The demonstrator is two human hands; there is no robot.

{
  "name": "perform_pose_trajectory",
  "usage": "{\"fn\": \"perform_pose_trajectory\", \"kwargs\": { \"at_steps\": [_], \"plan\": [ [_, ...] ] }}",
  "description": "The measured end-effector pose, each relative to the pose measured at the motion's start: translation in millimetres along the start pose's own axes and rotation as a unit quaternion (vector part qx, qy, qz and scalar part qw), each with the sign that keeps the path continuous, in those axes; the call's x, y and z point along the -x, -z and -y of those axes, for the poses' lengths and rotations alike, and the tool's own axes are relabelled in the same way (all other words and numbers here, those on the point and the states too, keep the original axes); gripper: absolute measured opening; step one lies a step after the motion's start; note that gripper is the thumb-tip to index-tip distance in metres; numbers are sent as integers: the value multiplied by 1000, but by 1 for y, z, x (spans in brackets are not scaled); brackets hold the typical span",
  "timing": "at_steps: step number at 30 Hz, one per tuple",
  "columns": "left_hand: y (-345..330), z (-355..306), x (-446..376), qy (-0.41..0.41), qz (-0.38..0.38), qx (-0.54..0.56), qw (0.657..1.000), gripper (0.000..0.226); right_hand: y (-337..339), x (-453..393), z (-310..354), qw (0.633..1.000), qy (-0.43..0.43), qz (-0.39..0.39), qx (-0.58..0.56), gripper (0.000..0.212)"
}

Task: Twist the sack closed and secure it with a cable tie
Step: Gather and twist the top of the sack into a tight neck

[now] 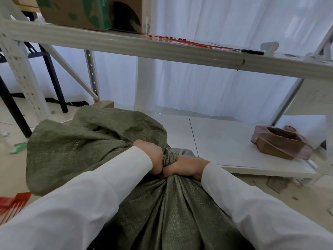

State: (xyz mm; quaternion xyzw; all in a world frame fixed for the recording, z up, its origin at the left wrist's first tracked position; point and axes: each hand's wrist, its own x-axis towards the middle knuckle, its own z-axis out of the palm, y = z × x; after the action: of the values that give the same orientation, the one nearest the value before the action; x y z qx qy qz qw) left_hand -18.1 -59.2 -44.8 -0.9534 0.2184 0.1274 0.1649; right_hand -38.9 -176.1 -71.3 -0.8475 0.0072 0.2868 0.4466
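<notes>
Green sack (162, 204) stands on the floor by the lower shelf's front edge. Left hand (151, 156) and right hand (187, 167) both grip its gathered neck. Keep the grip low and tight while twisting. Red cable ties (180, 41) wait on the upper shelf.

Sack (100, 152) at centre, hands (167, 164) meeting on its neck — cable ties (189, 41) on the shelf (126, 44) at 12, box (75, 11) at 11, tray (281, 143) at 3.
</notes>
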Motion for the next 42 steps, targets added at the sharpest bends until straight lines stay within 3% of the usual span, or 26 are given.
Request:
{"fn": "perform_pose_trajectory", "kwargs": {
  "at_steps": [2, 4, 6, 10, 15, 17, 19, 22, 24, 26, 29, 32, 35, 37, 42],
  "plan": [
    [2, -1, -1, 6, 10, 5, 1000, 33, 0, 2, 0, 1000, 12, 1, -6, 23],
    [2, -1, -3, 13, 18, 9, 1000, 34, 0, 0, -2, 999, 22, -26, -2, 23],
    [2, -1, -4, 22, 28, 8, 999, 35, -3, -2, -3, 998, 25, -60, 9, 36],
    [0, 0, -5, 35, 36, 7, 999, 35, -12, -3, -4, 991, 19, -124, 39, 82],
    [-3, 2, -3, 43, 19, 0, 999, 23, -25, 7, -5, 966, 77, -227, 98, 90],
    [-4, 1, -2, 38, -4, -6, 999, 24, -28, 4, -6, 956, 104, -245, 123, 81],
    [-6, 4, -1, 30, -55, -21, 998, 27, -25, -2, -8, 951, 113, -244, 150, 57],
    [-15, 14, -1, 17, -196, -9, 980, 38, -14, -6, -9, 965, 109, -222, 88, 27],
    [-23, 25, 0, 2, -338, -6, 941, 50, -8, -6, -8, 972, 101, -212, 1, 12],
    [-29, 33, 3, -24, -440, -26, 897, 61, -5, -6, -6, 974, 91, -191, -80, 8],
    [-38, 38, 8, -80, -505, -51, 858, 71, -3, -7, -7, 971, 69, -148, -173, 12],
    [-41, 39, 10, -115, -591, -58, 797, 38, -2, -11, -10, 955, 64, -144, -252, 19],
    [-46, 44, 6, -131, -621, -56, 771, 12, -4, -11, -10, 946, 62, -154, -279, 18],
    [-48, 46, 2, -126, -620, -67, 771, 15, -5, -8, -8, 941, 65, -158, -293, 15],
    [-52, 42, -3, -94, -544, -67, 831, 23, -1, -5, -9, 918, 66, -157, -358, 11]
  ]
}}
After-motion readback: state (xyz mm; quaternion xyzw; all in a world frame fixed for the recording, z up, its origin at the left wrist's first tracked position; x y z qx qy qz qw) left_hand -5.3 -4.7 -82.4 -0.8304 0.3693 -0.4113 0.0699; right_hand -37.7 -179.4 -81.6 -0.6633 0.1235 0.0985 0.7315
